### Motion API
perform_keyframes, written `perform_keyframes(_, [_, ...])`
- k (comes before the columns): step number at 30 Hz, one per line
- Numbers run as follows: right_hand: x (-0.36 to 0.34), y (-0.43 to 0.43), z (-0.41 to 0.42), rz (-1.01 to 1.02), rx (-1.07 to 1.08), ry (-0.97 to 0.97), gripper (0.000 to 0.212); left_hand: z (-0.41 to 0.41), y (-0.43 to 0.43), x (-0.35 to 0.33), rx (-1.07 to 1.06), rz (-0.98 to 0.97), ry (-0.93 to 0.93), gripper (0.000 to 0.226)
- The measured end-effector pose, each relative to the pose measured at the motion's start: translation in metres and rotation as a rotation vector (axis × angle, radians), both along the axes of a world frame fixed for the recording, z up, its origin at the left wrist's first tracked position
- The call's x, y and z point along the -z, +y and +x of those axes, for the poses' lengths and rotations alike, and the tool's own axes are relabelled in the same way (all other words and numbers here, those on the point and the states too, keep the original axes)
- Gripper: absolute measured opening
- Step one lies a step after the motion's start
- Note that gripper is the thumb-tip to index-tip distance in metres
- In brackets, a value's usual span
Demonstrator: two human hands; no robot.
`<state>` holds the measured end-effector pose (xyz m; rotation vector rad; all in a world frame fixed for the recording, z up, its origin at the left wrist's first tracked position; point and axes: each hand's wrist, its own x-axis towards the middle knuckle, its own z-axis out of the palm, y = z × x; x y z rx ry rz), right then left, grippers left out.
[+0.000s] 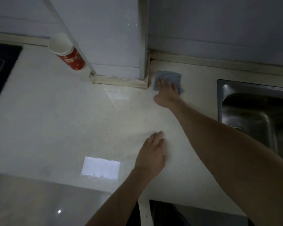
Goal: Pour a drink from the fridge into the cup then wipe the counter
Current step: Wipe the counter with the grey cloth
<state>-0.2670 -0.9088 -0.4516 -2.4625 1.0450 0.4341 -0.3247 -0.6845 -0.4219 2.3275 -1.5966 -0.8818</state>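
A red paper cup (69,53) with a white inside stands at the back left of the pale counter (55,119), beside a white tiled pillar. My right hand (166,93) reaches far back and presses flat on a grey-blue cloth (168,77) in the corner to the right of the pillar. My left hand (151,154) rests palm down on the counter near the front, fingers together and pointing away, holding nothing.
A white pillar (114,46) juts onto the counter at the back. A steel sink (255,111) is set into the counter on the right. A black hob (2,70) lies at the left edge. The counter's front edge runs along the bottom.
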Motion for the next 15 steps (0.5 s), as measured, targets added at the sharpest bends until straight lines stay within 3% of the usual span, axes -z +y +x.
perform_keyframes(4, [-0.002, 0.022, 0.013, -0.053, -0.106, -0.023, 0.083, 0.005, 0.013, 0.002, 0.019, 0.022, 0.015, 0.06])
perform_keyframes(8, [-0.006, 0.008, -0.028, -0.091, -0.206, -0.003, 0.083, 0.006, 0.01, 0.001, -0.013, 0.056, 0.051, 0.06])
perform_keyframes(15, [-0.007, -0.025, -0.148, -0.142, 0.048, 0.046, 0.086, -0.005, 0.01, -0.004, -0.018, 0.124, 0.038, 0.068])
